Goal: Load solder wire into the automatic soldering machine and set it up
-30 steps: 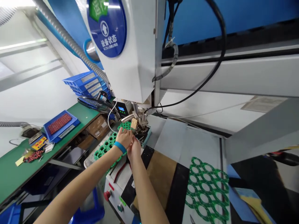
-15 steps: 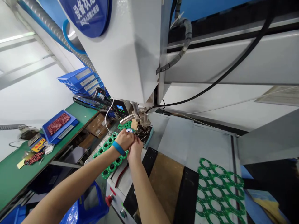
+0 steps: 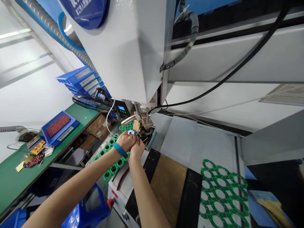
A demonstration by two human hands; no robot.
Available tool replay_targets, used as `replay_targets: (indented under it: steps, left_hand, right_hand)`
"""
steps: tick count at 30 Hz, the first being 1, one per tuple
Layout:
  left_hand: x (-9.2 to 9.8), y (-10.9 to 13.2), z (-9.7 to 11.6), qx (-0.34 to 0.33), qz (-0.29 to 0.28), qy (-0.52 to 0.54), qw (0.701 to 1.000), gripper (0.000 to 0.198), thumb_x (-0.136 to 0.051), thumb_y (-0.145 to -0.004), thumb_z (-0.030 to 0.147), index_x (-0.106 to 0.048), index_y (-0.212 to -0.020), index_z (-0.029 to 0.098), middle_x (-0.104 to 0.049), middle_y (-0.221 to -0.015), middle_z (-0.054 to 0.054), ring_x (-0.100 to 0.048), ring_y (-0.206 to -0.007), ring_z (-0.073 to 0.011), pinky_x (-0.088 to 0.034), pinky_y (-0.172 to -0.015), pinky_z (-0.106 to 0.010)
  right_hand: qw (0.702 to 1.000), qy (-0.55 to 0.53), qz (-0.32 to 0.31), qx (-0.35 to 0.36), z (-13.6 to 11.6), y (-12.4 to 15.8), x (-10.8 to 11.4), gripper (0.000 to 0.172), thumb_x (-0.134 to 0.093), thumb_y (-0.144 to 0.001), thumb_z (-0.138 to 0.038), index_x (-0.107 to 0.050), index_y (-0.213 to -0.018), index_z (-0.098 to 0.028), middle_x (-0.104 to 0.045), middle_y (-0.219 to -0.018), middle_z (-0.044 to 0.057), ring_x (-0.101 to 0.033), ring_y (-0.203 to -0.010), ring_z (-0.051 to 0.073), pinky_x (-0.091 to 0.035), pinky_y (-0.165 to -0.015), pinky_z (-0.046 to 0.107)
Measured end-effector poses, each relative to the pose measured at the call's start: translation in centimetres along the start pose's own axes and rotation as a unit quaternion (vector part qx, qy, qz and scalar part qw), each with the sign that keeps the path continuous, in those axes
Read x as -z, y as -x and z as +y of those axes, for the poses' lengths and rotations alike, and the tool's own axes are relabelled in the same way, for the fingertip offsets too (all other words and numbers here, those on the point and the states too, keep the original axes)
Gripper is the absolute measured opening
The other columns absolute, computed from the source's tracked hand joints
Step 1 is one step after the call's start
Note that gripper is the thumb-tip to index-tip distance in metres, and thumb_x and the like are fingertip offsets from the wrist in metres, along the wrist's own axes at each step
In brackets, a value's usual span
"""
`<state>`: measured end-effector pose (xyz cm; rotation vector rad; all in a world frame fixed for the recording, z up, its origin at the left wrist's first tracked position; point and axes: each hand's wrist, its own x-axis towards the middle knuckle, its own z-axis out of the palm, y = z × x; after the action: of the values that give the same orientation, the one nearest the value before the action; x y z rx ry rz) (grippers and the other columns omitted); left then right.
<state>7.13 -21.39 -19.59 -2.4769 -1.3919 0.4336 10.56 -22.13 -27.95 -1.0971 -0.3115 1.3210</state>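
My left hand (image 3: pixel 126 142), with a blue band at its wrist, and my right hand (image 3: pixel 137 149) are pressed together just in front of the machine head (image 3: pixel 143 122). Fingers of both are curled closed around something too small to make out. A white-and-blue round piece (image 3: pixel 131 132) shows just beyond my left fingertips. Rows of green rings with dark centres (image 3: pixel 114 169) lie below and beside my left wrist. Behind the hands is a round metal part (image 3: pixel 149 131) under the machine head.
Green ring sheets (image 3: pixel 219 193) lie on the machine table at right. A brown plate (image 3: pixel 168 180) between black strips is nearer. At left, a green bench (image 3: pixel 83 117) holds a blue tray (image 3: pixel 74 123) of red parts and a fan (image 3: pixel 92 103). A red knob (image 3: pixel 110 202) sits at the front.
The view has shifted slightly. Both hands stay together at the same place by the machine head, with little visible movement.
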Motion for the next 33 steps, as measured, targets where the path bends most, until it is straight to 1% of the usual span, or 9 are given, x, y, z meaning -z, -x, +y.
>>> replay_targets:
  steps: [5, 10, 18, 21, 26, 28, 30, 32, 33]
  left_hand:
    - [-0.2, 0.0, 0.0, -0.001, 0.007, 0.006, 1.0, 0.023, -0.036, -0.088, 0.009, -0.059, -0.082, 0.01, -0.065, -0.072, -0.01, -0.063, -0.065, -0.0194, -0.044, -0.065, -0.034]
    - [-0.3, -0.1, 0.0, 0.005, 0.006, 0.009, 1.0, 0.025, -0.036, -0.089, 0.011, -0.059, -0.079, 0.01, -0.065, -0.07, -0.01, -0.064, -0.063, -0.0191, -0.044, -0.066, -0.034]
    - [0.2, 0.0, 0.1, 0.014, -0.001, 0.011, 1.0, 0.028, -0.034, -0.088, 0.01, -0.06, -0.079, 0.01, -0.065, -0.068, -0.011, -0.063, -0.061, -0.0208, -0.044, -0.061, -0.034]
    - [0.4, 0.0, 0.2, 0.022, -0.002, 0.014, 1.0, 0.028, -0.033, -0.088, 0.011, -0.06, -0.079, 0.01, -0.065, -0.068, -0.011, -0.063, -0.061, -0.0203, -0.044, -0.06, -0.033]
    - [0.0, 0.1, 0.2, 0.036, -0.002, 0.024, 0.999, 0.027, -0.034, -0.089, 0.013, -0.059, -0.08, 0.01, -0.066, -0.069, -0.012, -0.064, -0.063, -0.0204, -0.044, -0.059, -0.032]
    - [-0.2, 0.1, 0.2, 0.045, 0.001, 0.026, 0.999, 0.028, -0.034, -0.09, 0.014, -0.059, -0.08, 0.009, -0.066, -0.069, -0.013, -0.065, -0.064, -0.0217, -0.044, -0.058, -0.032]
    - [-0.3, 0.1, 0.3, 0.049, 0.005, 0.026, 0.998, 0.029, -0.034, -0.09, 0.015, -0.06, -0.079, 0.008, -0.066, -0.07, -0.013, -0.065, -0.065, -0.0234, -0.045, -0.058, -0.033]
    - [-0.2, 0.1, 0.4, 0.053, 0.012, 0.025, 0.998, 0.029, -0.035, -0.089, 0.014, -0.061, -0.08, 0.007, -0.067, -0.072, -0.014, -0.066, -0.068, -0.0244, -0.045, -0.061, -0.035]
    - [-0.1, 0.1, 0.4, 0.057, 0.019, 0.024, 0.998, 0.027, -0.035, -0.089, 0.013, -0.061, -0.083, 0.006, -0.068, -0.075, -0.014, -0.066, -0.072, -0.0248, -0.046, -0.064, -0.036]
  right_hand:
    - [1.0, 0.019, 0.008, 0.01, -0.2, 0.1, 0.0, 0.023, -0.05, -0.074, -0.036, -0.062, -0.066, -0.018, -0.068, -0.07, 0.006, -0.058, -0.069, 0.019, -0.044, -0.063, 0.028]
    - [1.0, 0.021, 0.012, 0.01, -0.3, 0.2, -0.2, 0.024, -0.05, -0.074, -0.037, -0.061, -0.066, -0.018, -0.068, -0.068, 0.005, -0.056, -0.065, 0.018, -0.044, -0.062, 0.028]
    - [1.0, 0.019, 0.02, 0.013, -1.0, 0.4, -0.4, 0.022, -0.049, -0.072, -0.035, -0.06, -0.064, -0.018, -0.065, -0.063, 0.003, -0.053, -0.06, 0.016, -0.043, -0.061, 0.028]
    - [0.999, 0.023, 0.026, 0.016, -1.4, 0.6, -0.4, 0.021, -0.049, -0.072, -0.033, -0.06, -0.062, -0.018, -0.065, -0.061, 0.002, -0.052, -0.059, 0.016, -0.042, -0.061, 0.027]
    - [0.999, 0.02, 0.037, 0.008, -1.6, 0.7, -0.3, 0.02, -0.051, -0.072, -0.032, -0.059, -0.059, -0.018, -0.064, -0.06, 0.001, -0.051, -0.058, 0.015, -0.041, -0.063, 0.028]
    - [1.0, 0.009, 0.029, -0.005, -1.6, 0.5, -0.3, 0.021, -0.053, -0.071, -0.034, -0.059, -0.06, -0.018, -0.064, -0.06, 0.001, -0.051, -0.058, 0.015, -0.042, -0.062, 0.028]
    - [1.0, -0.007, 0.007, -0.024, -1.8, 0.4, -0.5, 0.023, -0.054, -0.071, -0.038, -0.06, -0.063, -0.017, -0.065, -0.063, 0.002, -0.053, -0.059, 0.015, -0.044, -0.061, 0.028]
    - [0.998, -0.024, -0.023, -0.045, -2.3, 1.0, -0.6, 0.027, -0.054, -0.072, -0.042, -0.062, -0.07, -0.016, -0.067, -0.07, 0.004, -0.058, -0.065, 0.016, -0.047, -0.063, 0.028]
    - [0.997, -0.031, -0.037, -0.055, -2.7, 1.6, -0.4, 0.029, -0.053, -0.073, -0.043, -0.063, -0.075, -0.016, -0.068, -0.075, 0.005, -0.061, -0.069, 0.017, -0.048, -0.065, 0.029]
